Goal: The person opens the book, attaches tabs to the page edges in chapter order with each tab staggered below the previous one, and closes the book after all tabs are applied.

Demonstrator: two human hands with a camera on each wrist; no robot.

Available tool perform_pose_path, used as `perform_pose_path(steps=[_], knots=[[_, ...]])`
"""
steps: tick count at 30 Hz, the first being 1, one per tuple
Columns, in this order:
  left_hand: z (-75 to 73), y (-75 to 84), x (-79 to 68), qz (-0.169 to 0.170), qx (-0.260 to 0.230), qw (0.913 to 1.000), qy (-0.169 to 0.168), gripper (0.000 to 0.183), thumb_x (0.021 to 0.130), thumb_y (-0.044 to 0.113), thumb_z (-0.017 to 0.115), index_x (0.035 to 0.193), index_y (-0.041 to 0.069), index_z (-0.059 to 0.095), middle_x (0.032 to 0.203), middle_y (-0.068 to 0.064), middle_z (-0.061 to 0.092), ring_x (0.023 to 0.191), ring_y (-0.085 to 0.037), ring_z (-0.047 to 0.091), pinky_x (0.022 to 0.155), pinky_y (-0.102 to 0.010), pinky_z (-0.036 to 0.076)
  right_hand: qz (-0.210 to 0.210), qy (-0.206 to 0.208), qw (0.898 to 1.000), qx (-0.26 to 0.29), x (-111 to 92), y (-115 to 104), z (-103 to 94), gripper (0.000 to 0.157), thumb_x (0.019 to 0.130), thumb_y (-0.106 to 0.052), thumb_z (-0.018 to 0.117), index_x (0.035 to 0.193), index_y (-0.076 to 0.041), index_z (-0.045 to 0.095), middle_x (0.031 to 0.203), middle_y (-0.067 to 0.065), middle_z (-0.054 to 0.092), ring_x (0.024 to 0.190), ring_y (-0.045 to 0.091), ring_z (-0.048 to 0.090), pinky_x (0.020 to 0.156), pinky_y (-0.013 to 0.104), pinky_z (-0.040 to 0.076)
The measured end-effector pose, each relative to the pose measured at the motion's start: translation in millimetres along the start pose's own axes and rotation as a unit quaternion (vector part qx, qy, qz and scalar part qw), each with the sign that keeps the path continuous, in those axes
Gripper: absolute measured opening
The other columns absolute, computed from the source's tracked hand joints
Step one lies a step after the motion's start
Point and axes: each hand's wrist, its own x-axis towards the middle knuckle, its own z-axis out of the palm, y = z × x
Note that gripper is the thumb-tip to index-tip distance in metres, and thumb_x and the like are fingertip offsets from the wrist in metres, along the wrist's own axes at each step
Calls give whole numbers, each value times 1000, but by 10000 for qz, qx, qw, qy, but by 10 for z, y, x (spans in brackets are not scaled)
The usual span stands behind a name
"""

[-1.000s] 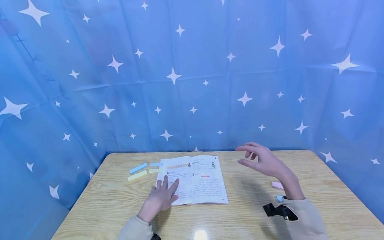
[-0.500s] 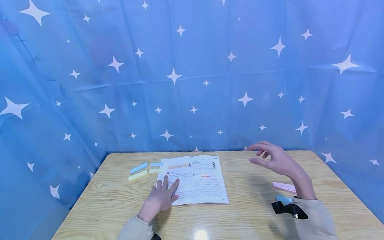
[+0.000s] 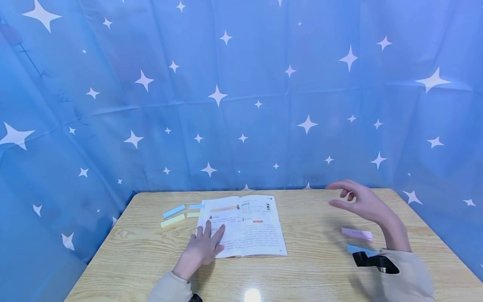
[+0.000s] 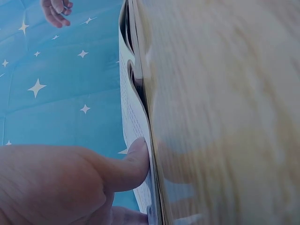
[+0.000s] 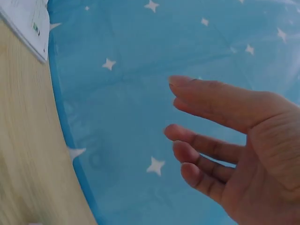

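Note:
An open book (image 3: pixel 262 235) with printed pages lies flat on the wooden table. My left hand (image 3: pixel 203 247) rests spread on its left page, and in the left wrist view the thumb (image 4: pixel 133 166) presses the page near the book's edge. Off to the right, my right hand (image 3: pixel 362 203) hovers above the table with loosely bent fingers and nothing between them; the right wrist view shows its palm and fingers (image 5: pixel 206 145) bare. Below that hand lie a pink strip pad (image 3: pixel 357 234) and a blue strip pad (image 3: pixel 360 250), the latter partly covered by the wrist strap.
Left of the book lie a blue strip pad (image 3: pixel 174 211) and a yellow strip pad (image 3: pixel 172 220). A blue tab (image 3: pixel 195 206) and a yellow tab (image 3: pixel 194 214) stick out at the book's left edge. Behind the table (image 3: pixel 309 272) hangs a blue star-patterned curtain (image 3: pixel 264 126).
My right hand has moved to the right, away from the book, uncovering more of the pink and blue strip pads. The left hand has stayed in place on the page.

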Motion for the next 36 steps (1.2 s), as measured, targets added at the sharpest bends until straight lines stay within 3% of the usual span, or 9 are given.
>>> perform_pose_path(steps=[10,20,27,32,36], knots=[[-5,5,5,-4,24,10000,30,57,106,35,50,157,16,37,158,-29,24,141,-49,28,109,-64,34,478,-234,9986,22,-160,233,-113,38,93,-19,76,128,-11,66,117,3,62,82,12,47,65,26,41],[-14,9,0,-32,-9,10000,6,56,106,35,50,157,16,37,159,-29,24,141,-49,28,109,-64,33,638,-720,9949,308,-318,540,-119,39,92,-16,76,128,-6,65,120,7,65,96,6,55,77,28,49],[9,-3,-3,-10,50,10000,62,55,106,34,51,156,16,38,158,-29,26,140,-49,29,108,-64,35,949,-1607,9795,762,-421,747,-61,42,95,-17,72,129,4,61,122,18,63,100,10,58,80,26,52],[6,4,-10,-11,43,10000,53,56,106,35,50,157,16,38,158,-29,25,140,-48,29,108,-63,35,764,-1815,9711,1352,-487,901,1,36,92,-7,72,121,12,60,108,16,65,89,9,57,73,24,50],[5,9,-13,-12,35,10000,52,56,106,35,50,157,16,38,158,-29,25,140,-48,29,108,-63,35,881,-1937,9645,1563,-534,978,41,34,91,-6,72,118,12,61,104,12,64,85,9,55,71,24,48]])
